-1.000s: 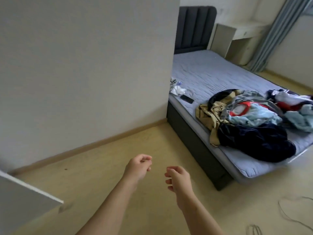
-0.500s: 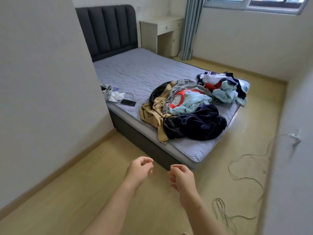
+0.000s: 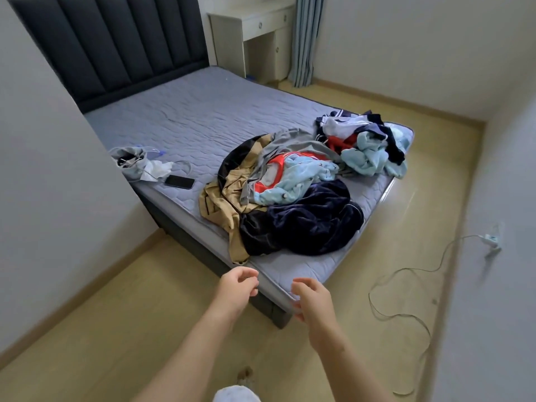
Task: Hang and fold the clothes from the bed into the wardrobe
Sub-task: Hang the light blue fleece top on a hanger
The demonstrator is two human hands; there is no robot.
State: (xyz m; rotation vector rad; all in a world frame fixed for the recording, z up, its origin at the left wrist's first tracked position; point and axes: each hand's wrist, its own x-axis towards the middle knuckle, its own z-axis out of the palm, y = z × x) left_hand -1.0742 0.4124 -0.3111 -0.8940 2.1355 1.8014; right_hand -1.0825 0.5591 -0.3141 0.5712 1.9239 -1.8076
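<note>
Right hand (image 3: pixel 311 297), loosely curled, hides part of the bed (image 3: pixel 203 126) edge.

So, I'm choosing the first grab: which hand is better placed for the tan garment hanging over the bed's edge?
Probably the left hand: empty, closest to the tan garment where it droops. The right hand, also empty, lies nearer the dark blue garment.

The mattress (image 3: pixel 203 123) is grey and quilted, the headboard (image 3: pixel 116 42) dark grey. 1 dark navy garment (image 3: pixel 304 224) lies beside a tan one (image 3: pixel 220 204).
</note>
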